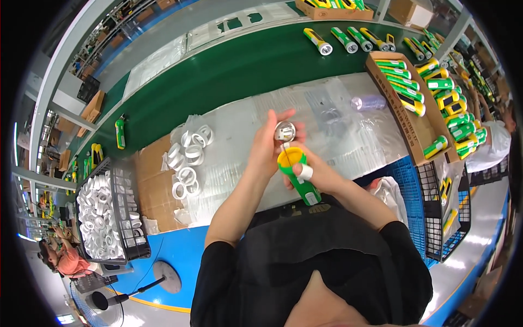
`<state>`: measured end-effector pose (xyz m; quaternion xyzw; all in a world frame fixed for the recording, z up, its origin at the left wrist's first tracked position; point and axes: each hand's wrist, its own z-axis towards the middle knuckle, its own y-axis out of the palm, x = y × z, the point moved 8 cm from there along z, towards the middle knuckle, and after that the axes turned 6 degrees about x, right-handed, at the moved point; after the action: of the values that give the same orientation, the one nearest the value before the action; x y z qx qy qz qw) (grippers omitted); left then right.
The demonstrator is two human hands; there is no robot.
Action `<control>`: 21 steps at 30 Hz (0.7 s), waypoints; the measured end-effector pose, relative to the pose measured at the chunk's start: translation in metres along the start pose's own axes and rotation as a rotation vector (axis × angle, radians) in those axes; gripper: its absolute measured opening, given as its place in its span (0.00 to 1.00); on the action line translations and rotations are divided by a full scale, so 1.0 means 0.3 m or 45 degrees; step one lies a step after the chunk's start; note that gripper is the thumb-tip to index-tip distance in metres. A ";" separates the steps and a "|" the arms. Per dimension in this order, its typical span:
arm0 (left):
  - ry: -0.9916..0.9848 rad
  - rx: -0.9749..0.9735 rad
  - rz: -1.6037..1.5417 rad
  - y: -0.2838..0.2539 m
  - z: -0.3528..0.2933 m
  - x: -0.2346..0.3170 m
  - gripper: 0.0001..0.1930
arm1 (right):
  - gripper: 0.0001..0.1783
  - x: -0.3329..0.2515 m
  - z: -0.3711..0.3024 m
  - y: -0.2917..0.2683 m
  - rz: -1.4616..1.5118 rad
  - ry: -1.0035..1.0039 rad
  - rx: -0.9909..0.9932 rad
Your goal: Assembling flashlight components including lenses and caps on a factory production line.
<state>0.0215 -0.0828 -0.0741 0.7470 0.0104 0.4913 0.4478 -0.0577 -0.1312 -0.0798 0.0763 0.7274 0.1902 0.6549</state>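
My left hand [264,146] is closed round a round, shiny flashlight reflector [284,131], its fingers curled behind it. Below it, my right hand [322,173] grips a green flashlight body [305,188], which tilts with its open yellow-lined end up toward the reflector. Thin wire seems to run between reflector and body. White wrapping [305,173] covers part of my right thumb. Several white plastic rings [187,175] lie loose to the left of my hands.
Plastic-covered cardboard [229,141] lies over the green bench [245,71]. At left stands a black crate [129,218] full of white rings. A carton [406,122] of green-and-yellow flashlights sits at right, a blue crate [400,191] below it. More flashlights [344,39] lie at the far side.
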 end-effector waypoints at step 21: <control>0.932 -0.085 1.869 0.064 0.342 -0.187 0.31 | 0.25 -0.054 -0.125 -0.301 0.196 -0.220 0.674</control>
<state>0.0607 -0.1876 -0.1135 0.3424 -0.3503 0.8718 0.0026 -0.0798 -0.2263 -0.0961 0.3154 0.6854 0.0356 0.6553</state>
